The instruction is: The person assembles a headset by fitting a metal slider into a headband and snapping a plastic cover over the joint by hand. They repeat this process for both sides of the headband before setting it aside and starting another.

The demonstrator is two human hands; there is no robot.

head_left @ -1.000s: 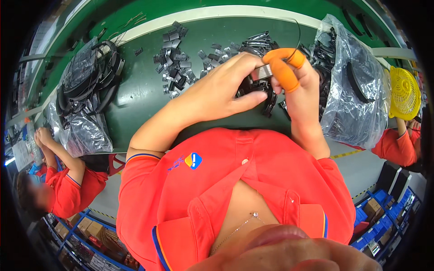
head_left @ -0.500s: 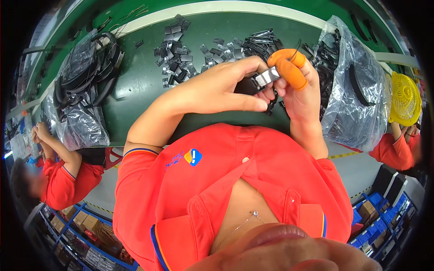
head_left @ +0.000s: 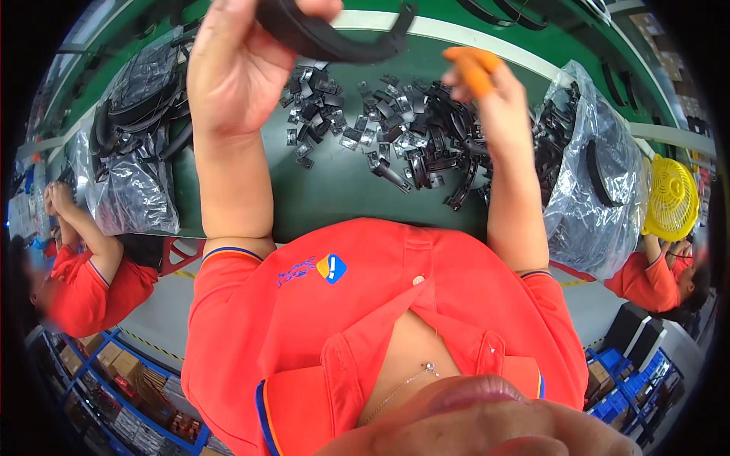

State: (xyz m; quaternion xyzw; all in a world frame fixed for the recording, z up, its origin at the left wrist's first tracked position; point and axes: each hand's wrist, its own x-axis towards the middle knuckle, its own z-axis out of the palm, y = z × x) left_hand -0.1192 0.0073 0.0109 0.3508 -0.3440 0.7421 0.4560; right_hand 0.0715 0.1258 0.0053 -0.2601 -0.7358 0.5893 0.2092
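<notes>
My left hand point(head_left: 232, 83) is raised over the left of the bench, its fingers closed round one end of a black curved headband point(head_left: 346, 47). The band's other end points right, above the bench's far edge. My right hand point(head_left: 494, 91), slightly blurred, is apart from it over the right side. Orange covers sit on two of its fingers, which reach out loosely with nothing visible in them. Beneath and between my hands lie many small black plastic pieces point(head_left: 315, 99) and longer black curved parts point(head_left: 437, 114), heaped on the green bench top point(head_left: 334, 197).
At left, a clear plastic bag point(head_left: 137, 201) lies under several black headbands point(head_left: 144, 114). A clear bag of black parts point(head_left: 597, 190) stands at right, beside a yellow fan point(head_left: 673, 197). People in red shirts are at both sides. Blue shelving point(head_left: 114, 380) holds boxes behind me.
My hands have parted. The left has swung up and left with the headband, the right has drawn away from it. More of the parts pile now shows.
</notes>
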